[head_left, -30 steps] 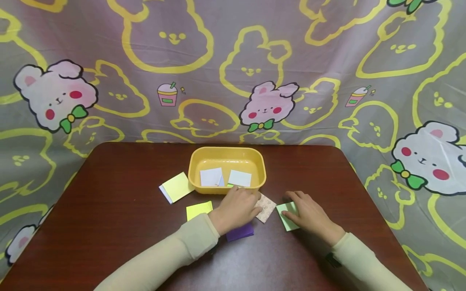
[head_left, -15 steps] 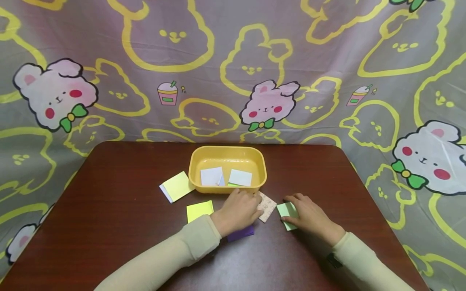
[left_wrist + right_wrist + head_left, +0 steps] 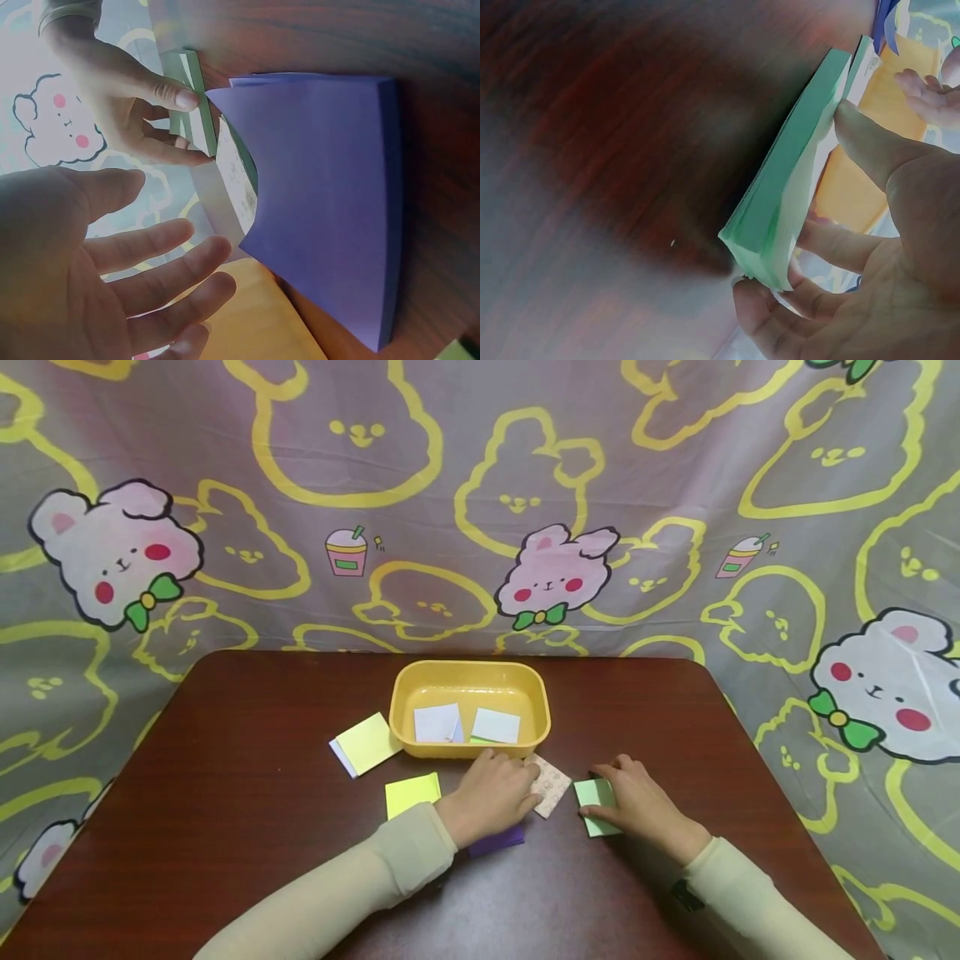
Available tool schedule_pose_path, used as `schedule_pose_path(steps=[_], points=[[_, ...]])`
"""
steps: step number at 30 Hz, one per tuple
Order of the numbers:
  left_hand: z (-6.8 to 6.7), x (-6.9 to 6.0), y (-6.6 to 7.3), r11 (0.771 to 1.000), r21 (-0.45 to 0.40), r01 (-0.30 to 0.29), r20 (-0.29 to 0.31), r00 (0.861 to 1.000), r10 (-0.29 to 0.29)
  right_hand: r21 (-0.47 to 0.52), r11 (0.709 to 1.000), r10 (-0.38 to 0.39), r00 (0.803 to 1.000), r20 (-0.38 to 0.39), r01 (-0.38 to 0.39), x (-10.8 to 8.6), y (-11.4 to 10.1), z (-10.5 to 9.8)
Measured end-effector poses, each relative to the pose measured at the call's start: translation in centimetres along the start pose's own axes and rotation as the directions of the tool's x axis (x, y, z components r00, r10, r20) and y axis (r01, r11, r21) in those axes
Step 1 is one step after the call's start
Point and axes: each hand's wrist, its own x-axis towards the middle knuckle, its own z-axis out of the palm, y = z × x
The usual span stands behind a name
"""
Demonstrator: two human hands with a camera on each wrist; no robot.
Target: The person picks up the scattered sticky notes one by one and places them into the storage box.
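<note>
On a dark reddish-brown table [image 3: 225, 777], a person's right hand [image 3: 641, 806] pinched a light green pad [image 3: 594, 814] of paper between thumb and fingers. The pad sat at the left side of that grip, its bare edge running away from the person at a slight slant; the hand covered the other edge, so its long axis could not be told, nor whether it rested on the table.

A yellow tray [image 3: 450, 750] holding white-topped papers [image 3: 437, 723] stood farther off and to the left. The diagonal from the green pad to the tray seemed the relation that mattered, with a patterned pad [image 3: 551, 785] lying between them.

The left hand [image 3: 487, 797] was nearer the tray, fingers loosely spread and holding nothing, while from above it hid part of a purple pad [image 3: 498, 841]. The right hand was clearly nearer the green pad.
</note>
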Motion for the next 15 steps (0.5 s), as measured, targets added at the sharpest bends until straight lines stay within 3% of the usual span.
schedule_pose_path(steps=[15], points=[[0.16,0.03,-0.20,1.000,-0.013,0.007,0.015,1.000,-0.007,-0.030,0.999,-0.046,0.998,-0.045,0.044,0.21,0.33,0.05]])
